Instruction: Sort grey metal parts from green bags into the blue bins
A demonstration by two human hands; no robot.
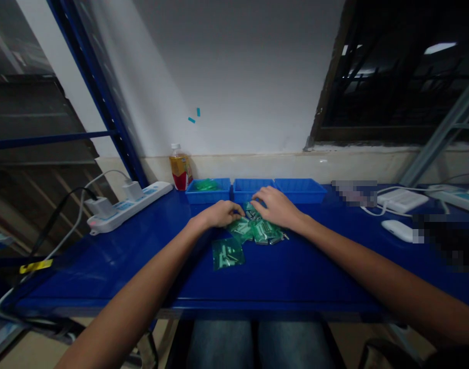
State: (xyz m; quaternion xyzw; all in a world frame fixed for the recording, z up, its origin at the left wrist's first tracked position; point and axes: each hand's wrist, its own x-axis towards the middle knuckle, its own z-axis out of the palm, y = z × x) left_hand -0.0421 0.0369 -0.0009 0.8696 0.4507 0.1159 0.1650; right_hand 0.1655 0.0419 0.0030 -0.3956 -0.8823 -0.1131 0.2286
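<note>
A heap of small green clear plastic bags [262,231] with short metal-looking pieces inside lies at the middle of the table. My left hand [221,213] is at the heap's left side, its fingers curved and slightly apart at the bags. From the right, my right hand [276,206] reaches over the back of the heap, thumb and fingers apart. No bag shows clearly gripped in either hand. Closer to me, one separate green bag [228,254] lies flat with a few pieces in it.
Along the wall stand a blue bin [227,196] holding green bags, a middle blue bin [240,196] and a right blue bin [307,192]. A drink bottle [180,169] and power strip [145,197] are left on the blue table [280,284]; a white device [398,230] lies right.
</note>
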